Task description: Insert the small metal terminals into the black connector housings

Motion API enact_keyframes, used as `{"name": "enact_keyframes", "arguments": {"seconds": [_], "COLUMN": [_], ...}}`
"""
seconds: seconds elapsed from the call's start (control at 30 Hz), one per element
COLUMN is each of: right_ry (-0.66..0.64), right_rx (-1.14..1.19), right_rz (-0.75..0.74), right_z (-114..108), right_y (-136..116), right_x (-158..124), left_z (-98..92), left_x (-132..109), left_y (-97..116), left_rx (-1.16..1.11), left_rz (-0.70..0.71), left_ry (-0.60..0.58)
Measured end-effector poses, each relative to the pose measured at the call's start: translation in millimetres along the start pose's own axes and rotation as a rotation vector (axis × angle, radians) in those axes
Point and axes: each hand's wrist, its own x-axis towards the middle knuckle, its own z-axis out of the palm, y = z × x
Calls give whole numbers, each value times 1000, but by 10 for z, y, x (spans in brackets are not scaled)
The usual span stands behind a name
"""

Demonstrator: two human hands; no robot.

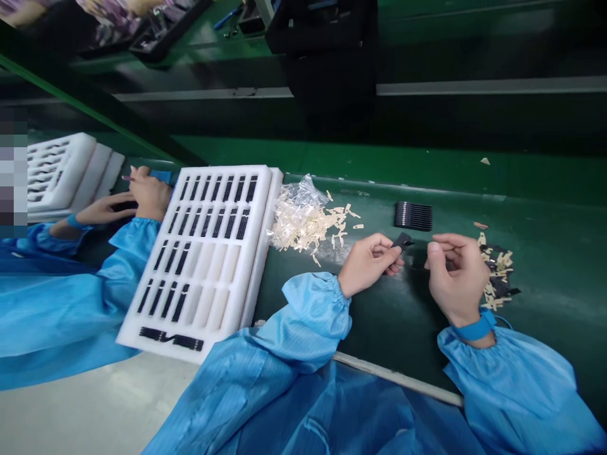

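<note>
My left hand (367,264) pinches a small flat black piece (403,241) between thumb and fingers, above the green bench (379,316). Just to the right, my right hand (456,275) has its thumb and fingertips closed together; whatever may be between them is too small to make out. Beyond both hands lies a neat row of slim black strips (413,217), side by side. A heap of small cream-coloured tabs (313,227) spills from a clear plastic bag (306,193) left of my left hand. By my right wrist is a mixed pile of cream tabs and black scraps (497,272).
A white foam tray (256,265), stacked on another, stands at left with black parts in many slots. Farther left, a co-worker's hands (147,193) work near more white foam trays (85,174). A green ledge (521,170) runs behind the bench.
</note>
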Motion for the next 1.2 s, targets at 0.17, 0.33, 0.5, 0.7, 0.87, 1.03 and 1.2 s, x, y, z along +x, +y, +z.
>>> {"name": "enact_keyframes", "arguments": {"seconds": [0.17,0.33,0.5,0.7,0.87,1.03,1.2], "right_ry": [-123,-118,-95,-49,-63,-110,-109], "right_rx": [-53,-118,-156,-181,-161,-98,-62], "right_rz": [-110,-256,-357,-228,-138,-67,-54], "right_z": [7,18,42,60,46,17,9], "right_y": [-65,-143,-135,-182,-199,-178,-177], "right_x": [-14,11,-18,-37,-31,-23,-26], "left_z": [-3,21,50,86,94,71,75], "left_x": [-22,-32,-51,-98,-152,-168,-156], "left_y": [10,-10,-45,-82,-61,-23,-7], "left_rx": [122,137,176,273,447,588,497], "left_rz": [85,117,107,172,247,351,299], "left_ry": [14,-24,44,70,104,118,104]}}
